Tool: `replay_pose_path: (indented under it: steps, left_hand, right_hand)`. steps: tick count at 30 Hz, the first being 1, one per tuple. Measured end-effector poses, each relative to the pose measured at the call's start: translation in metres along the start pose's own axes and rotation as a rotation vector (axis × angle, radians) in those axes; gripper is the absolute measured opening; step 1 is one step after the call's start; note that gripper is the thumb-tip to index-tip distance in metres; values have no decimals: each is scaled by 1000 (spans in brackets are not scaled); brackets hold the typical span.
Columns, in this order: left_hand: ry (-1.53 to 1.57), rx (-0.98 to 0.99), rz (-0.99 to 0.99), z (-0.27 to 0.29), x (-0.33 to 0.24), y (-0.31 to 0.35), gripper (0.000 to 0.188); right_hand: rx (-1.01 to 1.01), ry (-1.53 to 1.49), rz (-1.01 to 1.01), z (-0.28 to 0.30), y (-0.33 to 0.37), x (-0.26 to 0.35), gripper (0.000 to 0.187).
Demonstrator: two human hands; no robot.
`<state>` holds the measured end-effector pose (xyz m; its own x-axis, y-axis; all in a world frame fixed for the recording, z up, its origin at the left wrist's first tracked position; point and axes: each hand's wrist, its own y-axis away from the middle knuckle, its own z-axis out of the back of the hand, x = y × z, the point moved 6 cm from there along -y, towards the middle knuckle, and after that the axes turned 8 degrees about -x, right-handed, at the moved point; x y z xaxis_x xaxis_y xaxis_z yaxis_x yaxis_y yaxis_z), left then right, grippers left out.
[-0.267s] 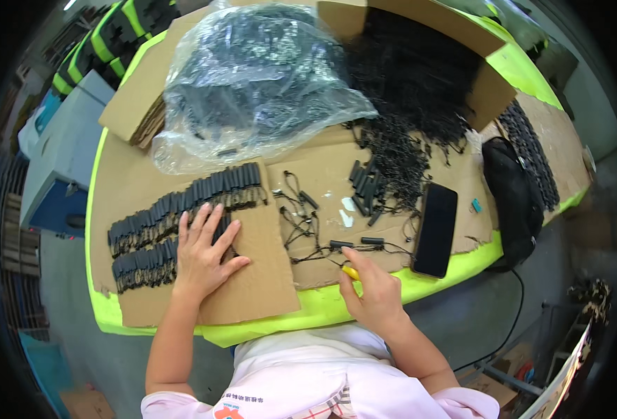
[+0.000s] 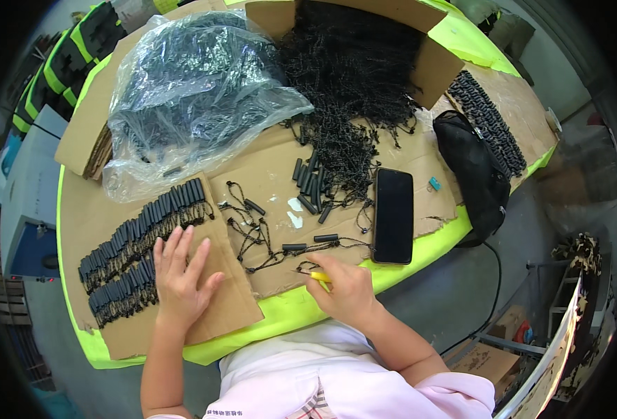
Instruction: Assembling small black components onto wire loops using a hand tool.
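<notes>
My left hand (image 2: 185, 285) lies with its fingers spread on a cardboard sheet (image 2: 218, 307), over the right end of the nearer of two rows. The rows (image 2: 141, 227) consist of many short black tubes with knotted dark cords. My right hand (image 2: 347, 290) is closed round a small tool with a yellow handle (image 2: 320, 276), just above the table's near edge. A thin dark curved piece shows beside the tool's tip; I cannot tell whether it is cord or metal. Beyond that hand, two black tubes (image 2: 294, 247) lie along loose black cords (image 2: 273, 262).
A black phone (image 2: 394, 216) lies right of the cords. Loose black tubes (image 2: 310, 178) sit beside a tangled cord heap (image 2: 340, 150) spilling from a cardboard box (image 2: 440, 70). A clear plastic bag (image 2: 197, 91) stands far left, a black pouch (image 2: 470, 164) at right.
The whole view has shifted, so the table appears further left. My right hand has drawn slightly away from the nearer tube on the cords. My left hand stays on the cardboard.
</notes>
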<state>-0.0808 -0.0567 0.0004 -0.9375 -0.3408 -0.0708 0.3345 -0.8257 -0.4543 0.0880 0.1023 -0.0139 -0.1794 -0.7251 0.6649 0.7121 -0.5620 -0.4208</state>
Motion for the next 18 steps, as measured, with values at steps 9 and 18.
replay_pose_path:
  steps: [9, 18]
  left_hand:
    - [481, -27, -109, -38, -83, -58, 16]
    - [335, 180, -172, -65, -102, -69, 18]
  right_hand:
    - [-118, 287, -77, 38, -41, -50, 24]
    - [133, 519, -97, 16, -43, -63, 18]
